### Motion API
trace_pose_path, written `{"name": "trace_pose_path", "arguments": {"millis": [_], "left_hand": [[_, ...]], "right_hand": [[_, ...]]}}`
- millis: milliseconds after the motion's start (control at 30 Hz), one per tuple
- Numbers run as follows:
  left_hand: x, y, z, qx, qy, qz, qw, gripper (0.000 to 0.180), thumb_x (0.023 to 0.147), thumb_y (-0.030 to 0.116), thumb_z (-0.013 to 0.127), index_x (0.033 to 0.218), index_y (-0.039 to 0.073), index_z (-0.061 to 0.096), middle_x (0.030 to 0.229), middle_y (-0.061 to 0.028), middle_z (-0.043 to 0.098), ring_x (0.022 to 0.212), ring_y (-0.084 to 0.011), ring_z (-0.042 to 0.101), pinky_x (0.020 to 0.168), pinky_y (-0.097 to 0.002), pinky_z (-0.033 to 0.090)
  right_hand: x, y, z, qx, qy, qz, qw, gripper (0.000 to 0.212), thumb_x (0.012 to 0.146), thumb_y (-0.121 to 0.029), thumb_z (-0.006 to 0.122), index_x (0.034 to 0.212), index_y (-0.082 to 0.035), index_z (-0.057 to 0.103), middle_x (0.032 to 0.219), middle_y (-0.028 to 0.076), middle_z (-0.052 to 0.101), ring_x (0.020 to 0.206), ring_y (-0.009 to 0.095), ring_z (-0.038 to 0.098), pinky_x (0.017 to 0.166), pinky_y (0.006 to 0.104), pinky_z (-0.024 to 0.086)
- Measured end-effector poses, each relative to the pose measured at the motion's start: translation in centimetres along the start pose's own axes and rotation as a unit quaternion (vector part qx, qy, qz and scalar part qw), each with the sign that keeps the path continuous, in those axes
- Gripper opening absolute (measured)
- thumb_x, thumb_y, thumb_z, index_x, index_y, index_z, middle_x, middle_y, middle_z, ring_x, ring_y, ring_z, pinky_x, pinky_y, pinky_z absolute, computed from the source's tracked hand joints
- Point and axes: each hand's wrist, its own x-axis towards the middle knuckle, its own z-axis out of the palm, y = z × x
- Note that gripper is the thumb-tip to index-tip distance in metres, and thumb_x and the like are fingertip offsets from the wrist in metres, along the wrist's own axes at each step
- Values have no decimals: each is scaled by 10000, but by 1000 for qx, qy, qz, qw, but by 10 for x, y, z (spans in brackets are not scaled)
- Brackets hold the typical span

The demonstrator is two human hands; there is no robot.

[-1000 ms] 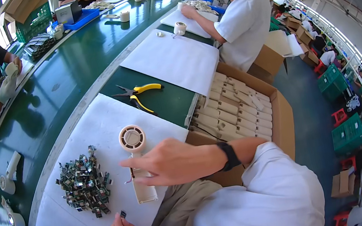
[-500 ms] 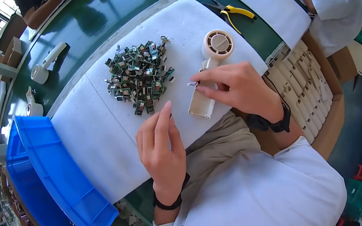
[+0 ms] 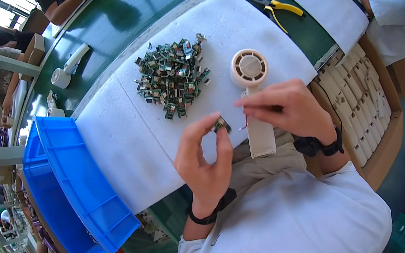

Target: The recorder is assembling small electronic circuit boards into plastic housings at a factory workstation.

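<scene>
- White foam sheet (image 3: 125,138) covers the table (image 3: 106,20) in front of the person, and a white handheld fan body (image 3: 254,102) lies on it, round grille away from the person and handle reaching toward the near edge.
- Left hand (image 3: 205,160) pinches a small green circuit board (image 3: 222,124) between thumb and fingertips, held up just left of the fan handle.
- Right hand (image 3: 287,110) is curled over the upper part of the handle, fingertips closed on something thin there; it looks like a wire, but it is too small to tell for sure.
- Judging from this, the step in hand is fitting the board to the handle. It goes best if the right hand keeps the fan pressed flat on the foam so that it does not roll.
- Gripping the board by its edges, as now, seems wise: it keeps fingers off the parts and leaves the contact side free.
- Whatever thin lead the right hand holds should be kept slack and clear of the opening, so that it is not trapped under the board.
- Loose boards (image 3: 172,75) lie heaped just beyond the left hand, near enough to take the next one without leaning.
- Blue bin (image 3: 72,189) sits at the left end of the foam, and a cardboard box of white handles (image 3: 363,101) at the right; yellow-handled pliers (image 3: 279,8) lie farther off, well apart from both hands.
</scene>
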Motion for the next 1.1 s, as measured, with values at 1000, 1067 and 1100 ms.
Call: {"name": "trace_pose_path", "arguments": {"millis": [1000, 1067, 1100], "left_hand": [[17, -9, 1, 101, -69, 80, 989, 333, 843, -63, 737, 1158, 45, 745, 1049, -134, 726, 873, -212, 716, 767, -289, 555], [17, -10, 0, 97, -77, 81, 989, 337, 837, -69, 740, 1154, 44, 746, 1044, -132, 726, 875, -211, 716, 765, -287, 557], [17, -10, -1, 92, -85, 82, 989, 340, 831, -75, 743, 1150, 42, 748, 1040, -131, 726, 876, -211, 717, 762, -286, 559]], "right_hand": [[-2, -9, 11, -2, 62, 40, 997, 139, 770, -42, 777, 906, -68, 770, 623, 28, 584, 537, 149, 528, 511, 282, 429], [-2, -8, 9, -61, 54, -15, 997, 146, 736, -39, 788, 876, -73, 766, 602, 11, 538, 537, 153, 489, 507, 278, 411], [0, -7, 9, -61, 54, -14, 997, 146, 736, -39, 788, 876, -73, 766, 602, 11, 538, 537, 153, 489, 507, 278, 411]]}}
